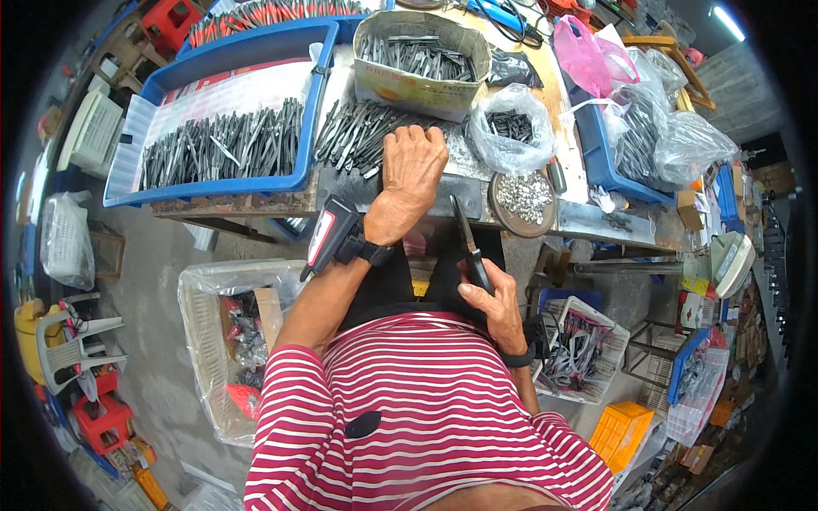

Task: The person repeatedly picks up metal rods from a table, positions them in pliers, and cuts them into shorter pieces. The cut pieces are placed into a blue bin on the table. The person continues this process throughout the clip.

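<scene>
From my remote station I record the left hand (409,170) over the bench (584,220) near its front edge, back upward and fingers curled at the right end of a loose pile of slim dark metal strips (348,136). I cannot tell whether its fingertips hold a strip. The right hand (496,302) is closed around the handle of a black knife-shaped tool with a narrow dark blade (467,234); it sits just short of the front edge, blade pointing toward the bench.

Behind the left hand stands a worn open cardboard box (413,95), filled with similar strips. To its right I note a clear plastic bag (504,159) of small black pieces and, at the front edge, a round brown dish (547,223) of small silvery parts. A blue rectangular plastic tray (247,192) with rows of dark strips occupies the bench's left end. Toward the right end, a second blue plastic tray (598,162) carries filled clear bags, with a pink plastic bag (588,58) at its far edge.
</scene>
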A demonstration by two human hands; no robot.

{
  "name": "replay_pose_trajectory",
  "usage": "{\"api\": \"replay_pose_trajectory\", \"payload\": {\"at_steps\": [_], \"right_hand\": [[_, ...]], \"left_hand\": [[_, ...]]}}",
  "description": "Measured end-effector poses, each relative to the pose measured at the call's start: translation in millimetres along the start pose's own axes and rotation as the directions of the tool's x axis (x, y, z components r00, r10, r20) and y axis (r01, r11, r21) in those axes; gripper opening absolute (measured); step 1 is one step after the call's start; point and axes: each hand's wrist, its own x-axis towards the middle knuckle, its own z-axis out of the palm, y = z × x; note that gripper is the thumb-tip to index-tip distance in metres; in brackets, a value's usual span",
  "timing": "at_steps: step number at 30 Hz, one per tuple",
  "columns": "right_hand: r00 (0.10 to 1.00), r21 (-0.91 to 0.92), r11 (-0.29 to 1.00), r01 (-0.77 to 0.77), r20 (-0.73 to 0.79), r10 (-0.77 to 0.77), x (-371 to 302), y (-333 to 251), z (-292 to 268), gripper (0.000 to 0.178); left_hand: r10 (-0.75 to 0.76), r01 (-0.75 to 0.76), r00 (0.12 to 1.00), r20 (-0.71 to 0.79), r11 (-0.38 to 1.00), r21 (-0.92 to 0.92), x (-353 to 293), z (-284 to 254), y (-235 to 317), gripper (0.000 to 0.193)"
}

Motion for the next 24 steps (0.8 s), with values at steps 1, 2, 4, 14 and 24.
{"api": "replay_pose_trajectory", "payload": {"at_steps": [1, 2, 4, 14, 24], "right_hand": [[1.0, 0.024, 1.0, 0.011, 0.005, -0.011, 0, 1, 0, 0.041], [1.0, 0.028, 1.0, 0.008, 0.005, -0.008, 0, 2, 0, 0.04], [1.0, 0.039, 0.999, 0.008, 0.004, -0.008, 0, 4, -1, 0.04], [0.999, 0.055, 0.998, 0.038, -0.001, -0.038, 3, 12, 0, 0.04], [1.0, 0.066, 0.998, 0.025, 0.01, -0.026, 2, 13, 2, 0.039]], "left_hand": [[0.005, -0.005, 1.0, -0.006, 1.0, -0.009, 1, 0, 0, 0.018], [0.005, -0.005, 1.0, 0.008, 1.0, -0.016, 1, -1, -1, 0.019], [0.009, -0.009, 1.0, 0.003, 0.999, -0.032, 1, -1, -4, 0.022], [-0.063, 0.015, 0.995, -0.079, 0.86, -0.51, -11, -13, -16, 0.026], [-0.214, 0.332, 0.927, 0.308, 0.091, -0.939, -28, -20, -21, 0.022]]}}
